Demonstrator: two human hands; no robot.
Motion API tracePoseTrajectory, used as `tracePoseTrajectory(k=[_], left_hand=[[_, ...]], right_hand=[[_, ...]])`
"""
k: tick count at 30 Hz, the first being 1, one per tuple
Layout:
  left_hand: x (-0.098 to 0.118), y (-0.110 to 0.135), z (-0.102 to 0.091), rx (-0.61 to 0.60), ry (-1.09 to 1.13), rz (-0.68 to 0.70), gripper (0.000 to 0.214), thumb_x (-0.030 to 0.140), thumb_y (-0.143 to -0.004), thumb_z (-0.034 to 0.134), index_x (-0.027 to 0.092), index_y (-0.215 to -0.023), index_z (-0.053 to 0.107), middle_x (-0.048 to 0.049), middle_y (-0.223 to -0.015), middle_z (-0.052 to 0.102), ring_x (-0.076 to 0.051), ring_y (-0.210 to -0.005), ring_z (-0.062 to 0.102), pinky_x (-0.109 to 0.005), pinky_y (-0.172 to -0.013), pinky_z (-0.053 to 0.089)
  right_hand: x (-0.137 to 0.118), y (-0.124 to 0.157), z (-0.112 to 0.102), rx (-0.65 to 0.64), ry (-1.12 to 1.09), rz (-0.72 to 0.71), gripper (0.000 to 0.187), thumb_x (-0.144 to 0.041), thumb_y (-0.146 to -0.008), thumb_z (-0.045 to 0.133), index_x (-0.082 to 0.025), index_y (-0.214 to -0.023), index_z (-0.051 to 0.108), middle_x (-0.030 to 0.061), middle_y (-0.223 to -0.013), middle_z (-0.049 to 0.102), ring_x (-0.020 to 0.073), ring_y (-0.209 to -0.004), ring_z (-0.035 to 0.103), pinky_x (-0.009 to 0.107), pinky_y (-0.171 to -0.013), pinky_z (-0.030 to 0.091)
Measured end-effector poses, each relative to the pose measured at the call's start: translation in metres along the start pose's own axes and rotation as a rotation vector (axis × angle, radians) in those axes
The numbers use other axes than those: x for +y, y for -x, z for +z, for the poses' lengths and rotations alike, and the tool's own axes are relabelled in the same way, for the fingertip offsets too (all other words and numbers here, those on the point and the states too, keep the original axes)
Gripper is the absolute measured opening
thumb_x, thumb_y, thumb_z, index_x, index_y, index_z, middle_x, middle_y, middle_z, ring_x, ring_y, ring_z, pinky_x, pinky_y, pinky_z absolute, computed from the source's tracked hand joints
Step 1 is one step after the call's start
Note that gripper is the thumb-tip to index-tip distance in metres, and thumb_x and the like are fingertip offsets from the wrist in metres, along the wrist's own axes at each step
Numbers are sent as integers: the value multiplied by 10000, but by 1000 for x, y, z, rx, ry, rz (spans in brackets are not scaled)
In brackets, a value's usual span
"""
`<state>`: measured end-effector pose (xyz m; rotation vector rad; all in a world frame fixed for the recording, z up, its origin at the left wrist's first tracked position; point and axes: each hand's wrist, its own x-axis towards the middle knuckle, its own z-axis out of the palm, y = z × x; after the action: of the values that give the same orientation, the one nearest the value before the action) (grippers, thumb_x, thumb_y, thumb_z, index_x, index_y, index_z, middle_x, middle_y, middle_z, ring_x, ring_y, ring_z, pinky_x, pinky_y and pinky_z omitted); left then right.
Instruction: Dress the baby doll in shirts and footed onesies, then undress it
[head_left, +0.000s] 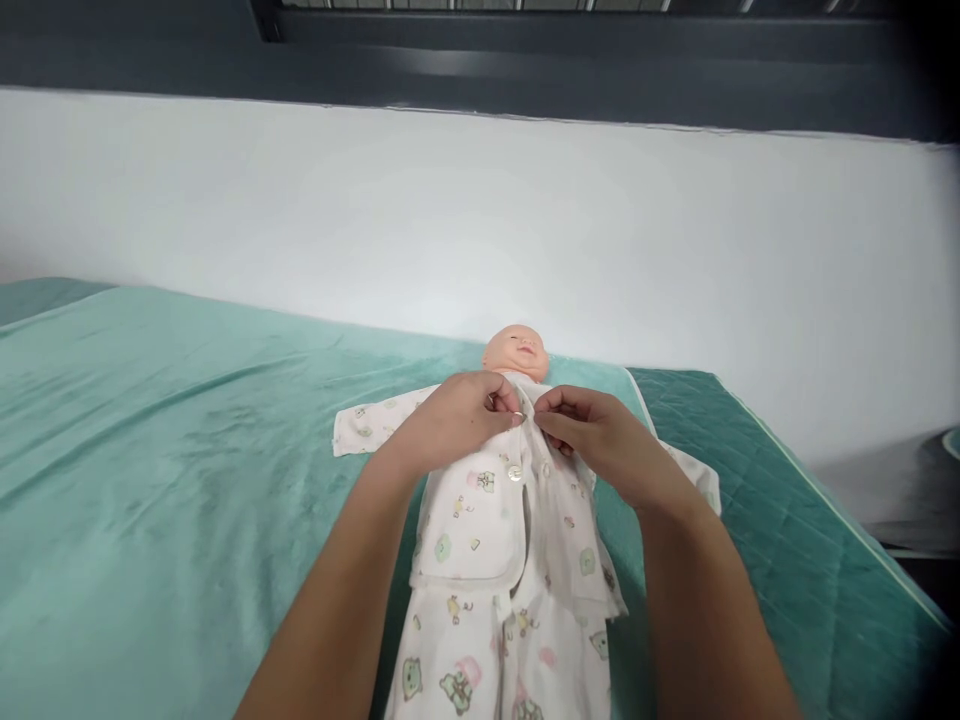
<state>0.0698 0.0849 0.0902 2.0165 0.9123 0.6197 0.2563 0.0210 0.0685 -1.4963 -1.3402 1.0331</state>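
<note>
A baby doll [517, 352] lies on its back on the bed, its head toward the wall. It wears a white printed baby shirt [474, 520] and matching trousers [457, 665]. My left hand [480, 405] pinches the left front edge of the shirt by a button near the collar. Opposite it, my right hand [581, 425] pinches the other front edge, its fingertips close to the left ones. A lower button [514, 473] shows below my hands, and the shirt front hangs apart beneath it. Both shirt sleeves stretch out sideways.
Under the doll spreads a light green blanket [187, 480], with a darker green quilted cover [795, 530] to the right. A white wall [480, 220] stands behind the bed. Overhead runs a dark metal frame [525, 70].
</note>
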Motion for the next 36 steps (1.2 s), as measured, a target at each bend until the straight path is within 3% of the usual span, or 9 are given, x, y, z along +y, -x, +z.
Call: tracePoseTrajectory(k=[9,15,19,26,36], left_hand=[[4,-1,5,-10,270,-49,162,348,-818,618,190,-790,641,10,-665,542,-82,-535,421,-219,-482,322],[2,-1,2,-71,297,-70,135,314,-830,598,186,-817,641,14,-695,546,-73,-561,446,-210,-494,312],[-2,-3,2,-97,300,-48,146,325,-832,600,183,-830,638,17,-702,542,-74,-569,448,-216,-505,321],[-5,-4,5,-76,303,-55,150,330,-814,626,201,-890,623,12,-751,559,-89,-622,489,-226,-543,368],[-10,-6,7,-52,312,-56,153,322,-799,645,201,-853,569,-3,-774,597,-103,-641,518,-239,-570,393]], right_hand=[[-1,1,0,-10,-159,-53,106,-302,-810,630,-197,-807,647,-33,-615,546,112,-582,490,246,-562,383],[1,-2,0,-56,-217,-29,84,-288,-823,638,-204,-824,646,-31,-616,582,106,-576,524,231,-551,401],[2,-3,0,-77,-233,-16,181,-373,-854,637,-193,-832,639,-9,-624,612,107,-566,534,232,-549,414],[4,-5,0,-70,-228,0,214,-356,-784,742,-195,-895,656,-20,-635,615,97,-568,528,222,-556,425],[6,-5,-1,-79,-258,21,229,-386,-802,732,-194,-917,681,-27,-623,602,80,-550,514,209,-545,411]])
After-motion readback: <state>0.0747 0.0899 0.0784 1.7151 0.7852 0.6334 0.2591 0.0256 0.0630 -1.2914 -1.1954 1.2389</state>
